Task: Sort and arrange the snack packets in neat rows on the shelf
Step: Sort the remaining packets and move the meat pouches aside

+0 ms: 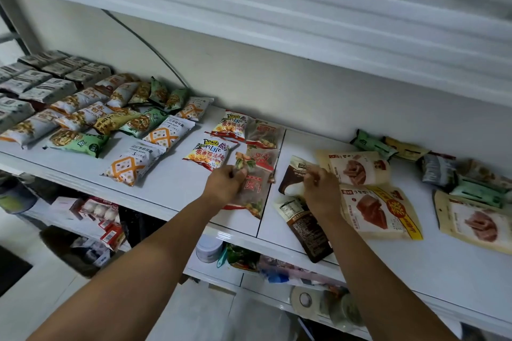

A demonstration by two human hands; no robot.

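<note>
1. Fingers of the left hand (223,181) are curled round the upper end of a clear plastic snack packet with a red label (253,188). The packet lies near the front edge of the white shelf (171,183).
2. Fingers of the right hand (321,191) are together, pinching the top edge of a brown-and-white pouch (289,178) that sits just right of the clear packet.
3. Just beyond the left fingers lie two more clear red-labelled packets (263,134), one behind the other. To their left, two red-and-yellow puffed snack bags (209,153) also lie one behind the other.
4. Well left of the left fingers, white packets with orange crosses (133,166) run back in a line. Past them lie rows of green, yellow and grey packets (77,116).
5. Beneath the right wrist, a dark brown flat pouch (311,227) lies with its printed back up and overhangs the shelf front.
6. Right of the right fingers lie tan pouches picturing meat (360,170), the two nearest overlapping.
7. Further right, small green and dark packets (372,144) lie in a loose heap by the wall.
</note>
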